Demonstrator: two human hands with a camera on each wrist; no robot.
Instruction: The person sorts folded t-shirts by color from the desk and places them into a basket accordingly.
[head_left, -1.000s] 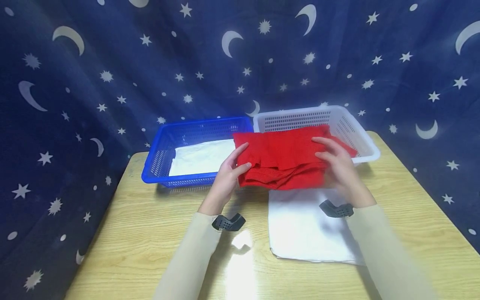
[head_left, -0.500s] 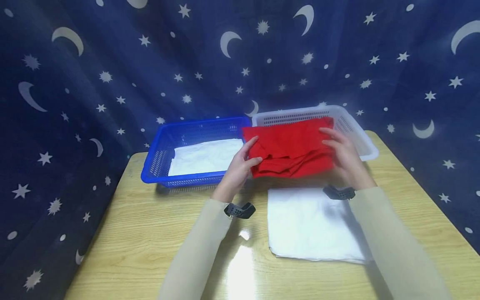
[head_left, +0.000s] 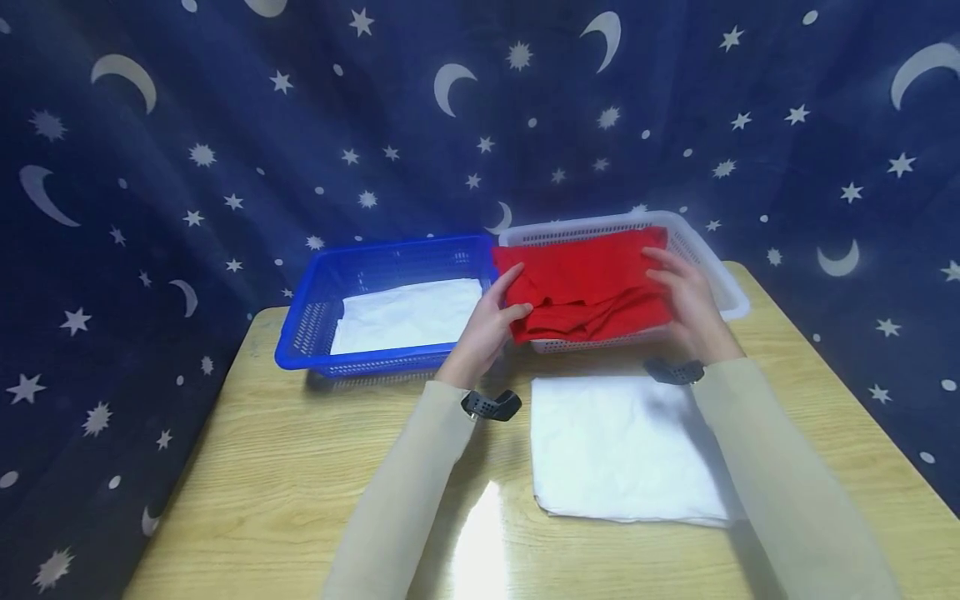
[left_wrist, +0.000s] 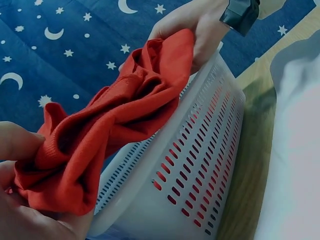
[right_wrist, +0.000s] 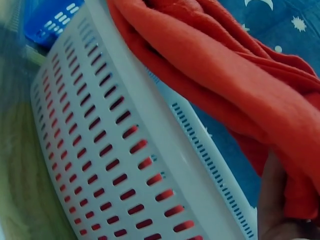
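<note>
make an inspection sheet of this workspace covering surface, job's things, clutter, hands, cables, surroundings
Surface: light wood-grain table, bright glare near the front edge of the picture.
Job's things: bunched red cloth held over the white basket; red shows through that basket's wall slots.
Clutter: nothing seen; also present are a blue basket with a white cloth inside, and a folded white cloth on the table.
Hands: left hand and right hand grip opposite ends of the red cloth; dark device on each wrist.
Cables: nothing seen.
Surroundings: dark blue curtain with moons and stars behind the table.
</note>
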